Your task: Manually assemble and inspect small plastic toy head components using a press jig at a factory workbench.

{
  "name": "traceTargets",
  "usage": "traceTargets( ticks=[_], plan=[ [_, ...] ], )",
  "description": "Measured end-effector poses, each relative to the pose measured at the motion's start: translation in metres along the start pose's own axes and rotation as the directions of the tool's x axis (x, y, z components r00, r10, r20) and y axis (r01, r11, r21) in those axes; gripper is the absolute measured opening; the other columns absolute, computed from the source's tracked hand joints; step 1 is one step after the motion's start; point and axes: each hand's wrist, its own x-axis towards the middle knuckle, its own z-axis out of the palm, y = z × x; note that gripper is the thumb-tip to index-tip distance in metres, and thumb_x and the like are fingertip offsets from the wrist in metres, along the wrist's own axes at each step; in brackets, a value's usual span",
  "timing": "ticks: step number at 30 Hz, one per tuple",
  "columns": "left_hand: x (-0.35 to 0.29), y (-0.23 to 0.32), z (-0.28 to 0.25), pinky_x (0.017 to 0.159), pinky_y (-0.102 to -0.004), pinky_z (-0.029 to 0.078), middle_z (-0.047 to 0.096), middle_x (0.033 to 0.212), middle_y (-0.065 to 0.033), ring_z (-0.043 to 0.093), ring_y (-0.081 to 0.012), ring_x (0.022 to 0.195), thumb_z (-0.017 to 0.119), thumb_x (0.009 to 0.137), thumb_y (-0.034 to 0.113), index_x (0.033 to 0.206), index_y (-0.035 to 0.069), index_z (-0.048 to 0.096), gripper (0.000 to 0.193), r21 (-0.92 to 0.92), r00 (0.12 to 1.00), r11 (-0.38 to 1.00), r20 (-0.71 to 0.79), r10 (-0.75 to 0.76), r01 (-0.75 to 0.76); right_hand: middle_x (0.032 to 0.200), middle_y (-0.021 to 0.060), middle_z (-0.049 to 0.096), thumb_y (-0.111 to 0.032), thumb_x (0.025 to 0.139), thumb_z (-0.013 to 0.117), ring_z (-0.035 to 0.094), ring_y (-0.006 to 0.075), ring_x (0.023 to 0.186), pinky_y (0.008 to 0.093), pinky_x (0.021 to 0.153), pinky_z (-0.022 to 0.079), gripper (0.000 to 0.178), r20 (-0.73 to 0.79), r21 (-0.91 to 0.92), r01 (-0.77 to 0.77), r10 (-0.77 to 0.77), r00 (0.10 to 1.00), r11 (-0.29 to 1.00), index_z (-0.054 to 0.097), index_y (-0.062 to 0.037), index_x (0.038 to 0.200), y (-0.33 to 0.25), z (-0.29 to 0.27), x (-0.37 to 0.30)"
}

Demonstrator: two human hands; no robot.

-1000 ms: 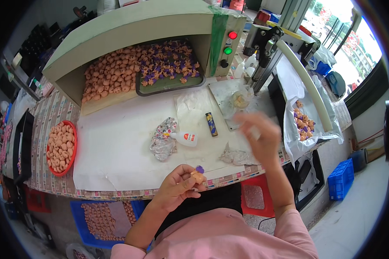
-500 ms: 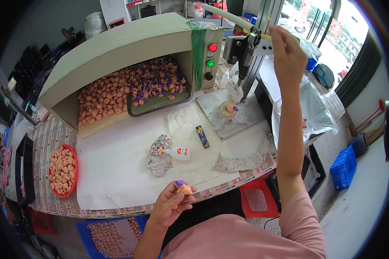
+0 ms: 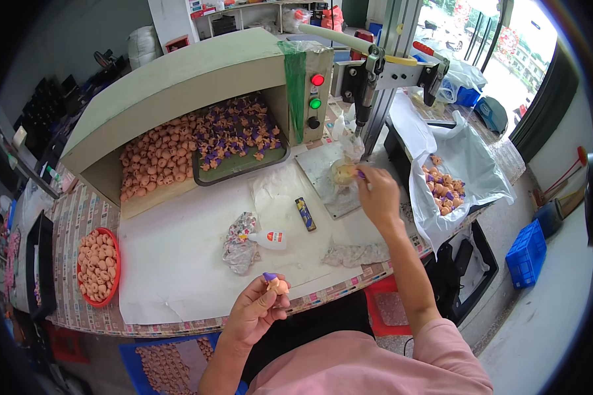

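Observation:
Close to the table's front edge, my left hand (image 3: 254, 311) pinches a small peach toy figure (image 3: 278, 286) with a purple top. My right hand (image 3: 381, 197) reaches across to the metal plate (image 3: 313, 172) of a lever press (image 3: 370, 79). Its fingertips are closed on a second toy figure (image 3: 360, 174), of which mostly a purple bit shows. That figure is at the round, pale holder (image 3: 342, 172) under the press head; whether it still sits in the holder is hidden by my fingers. The press lever's red grip (image 3: 423, 48) is free of my hand.
A machine housing (image 3: 178, 85) shelters peach round parts (image 3: 158, 151) and a dark tray (image 3: 244, 166) of purple-and-peach pieces. A red basket (image 3: 99, 266) stands left. Mid-table lie a glue bottle (image 3: 270, 239), a cloth (image 3: 240, 247) and a small box (image 3: 305, 214). Finished-looking figures (image 3: 445, 191) fill a lined tray right.
My right hand has come down from the press lever to the holder and closed on the figure there. The press head has shifted slightly in view. My left hand keeps its figure.

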Motion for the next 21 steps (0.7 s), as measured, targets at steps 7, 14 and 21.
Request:
traceTargets(
  ticks=[7, 14, 21],
  plan=[
    [0.018, 0.031, 0.016, 0.067, -0.0225, 0.056, 0.063, 0.107, -0.0080, 0.063, -0.0113, 0.084, 0.060, 0.092, 0.012, 0.119, 0.004, 0.055, 0.028, 0.195, 0.990, 0.981, -0.134, 0.031, -0.004, 0.093, 0.0147, 0.068, -0.008, 0.083, 0.064, 0.065, 0.0262, 0.083, 0.0353, 0.075, 0.049, 0.020, -0.278, -0.299, -0.257, 0.173, 0.945, 0.919, 0.069, -0.0042, 0.102, 0.060, -0.137, 0.003],
    [0.152, 0.028, 0.059, 0.071, -0.0235, 0.056, 0.064, 0.103, -0.0044, 0.064, -0.0117, 0.085, 0.064, 0.091, 0.014, 0.111, 0.006, 0.058, 0.023, 0.424, 0.994, 0.905, -0.091, 0.066, -0.022, 0.097, 0.0158, 0.067, -0.006, 0.083, 0.063, 0.065, 0.0250, 0.090, 0.0328, 0.078, 0.050, 0.019, -0.256, -0.176, -0.188, 0.139, 0.957, 0.966, 0.069, -0.0004, 0.100, 0.050, -0.163, -0.008],
    [0.272, -0.009, 0.090, 0.062, -0.0227, 0.050, 0.057, 0.088, -0.0014, 0.057, -0.0083, 0.073, 0.068, 0.086, 0.015, 0.097, 0.004, 0.060, 0.018, 0.737, 0.964, 0.659, -0.036, 0.262, -0.152, 0.089, 0.0129, 0.068, -0.002, 0.078, 0.068, 0.064, 0.0267, 0.085, 0.0340, 0.077, 0.048, 0.015, 0.047, 0.051, 0.035, -0.038, 0.998, 0.998, 0.069, 0.0002, 0.093, 0.012, -0.168, -0.007]
  ],
)
